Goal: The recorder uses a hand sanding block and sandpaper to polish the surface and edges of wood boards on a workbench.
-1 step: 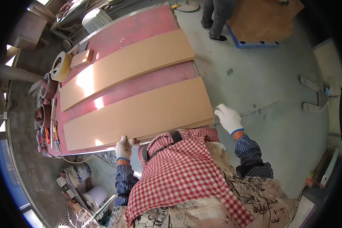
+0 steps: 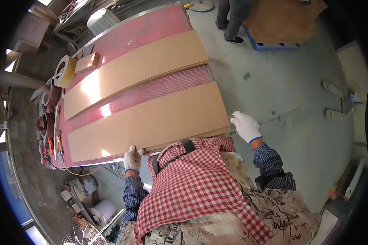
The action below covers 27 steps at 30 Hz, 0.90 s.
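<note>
A stack of long, thin tan boards (image 2: pixel 151 120) lies along the near side of a pink-topped table (image 2: pixel 159 25). My left hand (image 2: pixel 132 159), in a white knit glove, holds the stack's near edge, with the thumb on top and the other fingers partly hidden. Just off the right end of the same stack, my right hand (image 2: pixel 246 125), also gloved, has its fingers bent and drawn together. Whether something small sits between its fingertips is too fine to see. Farther back, a second stack of tan boards (image 2: pixel 143 67) lies roughly parallel, with a strip of pink mesh surface between the two.
Along the table's left end are a large tape roll (image 2: pixel 65 72), a wooden block (image 2: pixel 87 63), brown rolls (image 2: pixel 48 124) and small hand tools (image 2: pixel 59 148). A person in dark trousers (image 2: pixel 234 18) stands beyond, beside a blue pallet (image 2: pixel 274 45) bearing brown sheets. A wire fan (image 2: pixel 84 232) is at lower left.
</note>
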{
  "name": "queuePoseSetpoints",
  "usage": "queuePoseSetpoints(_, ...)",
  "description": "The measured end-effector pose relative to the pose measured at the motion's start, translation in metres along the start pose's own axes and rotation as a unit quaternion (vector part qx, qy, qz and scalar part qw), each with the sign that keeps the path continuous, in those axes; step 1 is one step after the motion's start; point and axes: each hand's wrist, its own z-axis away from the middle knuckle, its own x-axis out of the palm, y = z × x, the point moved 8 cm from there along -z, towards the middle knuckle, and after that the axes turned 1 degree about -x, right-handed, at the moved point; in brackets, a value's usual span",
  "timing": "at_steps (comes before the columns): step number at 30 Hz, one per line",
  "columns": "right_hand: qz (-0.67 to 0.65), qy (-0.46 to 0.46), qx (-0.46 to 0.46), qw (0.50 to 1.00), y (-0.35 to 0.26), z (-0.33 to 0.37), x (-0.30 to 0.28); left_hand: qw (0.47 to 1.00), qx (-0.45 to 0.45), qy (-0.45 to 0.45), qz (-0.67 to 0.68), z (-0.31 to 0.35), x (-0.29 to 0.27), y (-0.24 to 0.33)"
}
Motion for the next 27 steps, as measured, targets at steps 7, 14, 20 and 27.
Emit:
queuePoseSetpoints(7,0.121,-0.107,-0.110,0.981,-0.015,-0.022,0.008,1.000,0.005,0.008,-0.026,0.003,0.002,0.004)
queuePoseSetpoints(14,0.188,-0.130,-0.290,0.929,-0.021,-0.030,0.027,0.999,0.004,0.026,-0.036,0.008,0.006,0.006)
queuePoseSetpoints(20,0.203,-0.168,-0.360,0.895,-0.046,-0.030,0.033,0.999,0.006,0.018,-0.027,0.007,0.004,0.005)
queuePoseSetpoints(27,0.203,-0.260,-0.378,0.865,-0.122,-0.033,0.065,0.999,0.010,0.023,-0.022,0.012,0.006,0.004)
